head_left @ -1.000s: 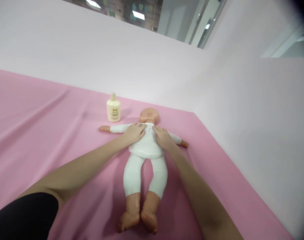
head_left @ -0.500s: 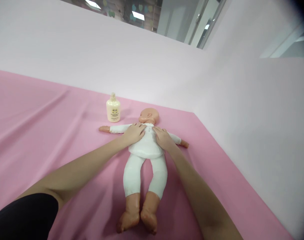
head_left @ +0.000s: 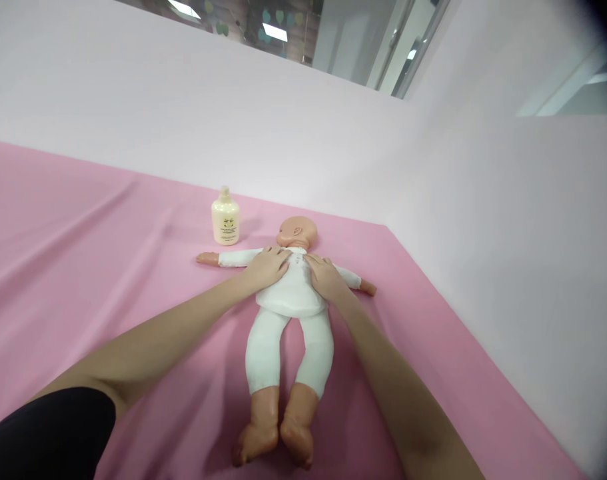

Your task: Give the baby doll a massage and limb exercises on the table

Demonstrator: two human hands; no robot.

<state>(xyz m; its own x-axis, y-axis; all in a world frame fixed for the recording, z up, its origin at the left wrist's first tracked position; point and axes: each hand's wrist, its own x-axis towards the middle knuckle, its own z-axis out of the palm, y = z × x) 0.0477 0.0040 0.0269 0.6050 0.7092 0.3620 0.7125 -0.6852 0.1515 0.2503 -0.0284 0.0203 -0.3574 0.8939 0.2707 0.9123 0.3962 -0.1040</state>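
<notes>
A baby doll (head_left: 294, 293) with a white cloth body lies stretched out on the pink sheet (head_left: 133, 267), its bare feet toward me. Its head is turned to the left and both arms are spread sideways. My left hand (head_left: 268, 268) rests on the left side of the doll's upper torso, fingers laid out toward its neck. On the opposite side of the torso lies my right hand (head_left: 325, 277), its fingers also extended on the white cloth. Each palm is hidden against the doll.
A cream-coloured pump bottle (head_left: 226, 220) stands upright beyond the doll's left-hand arm. White walls (head_left: 193, 113) border the sheet at the back and right. A window (head_left: 353, 40) opens above the back wall. The sheet has folds on the left.
</notes>
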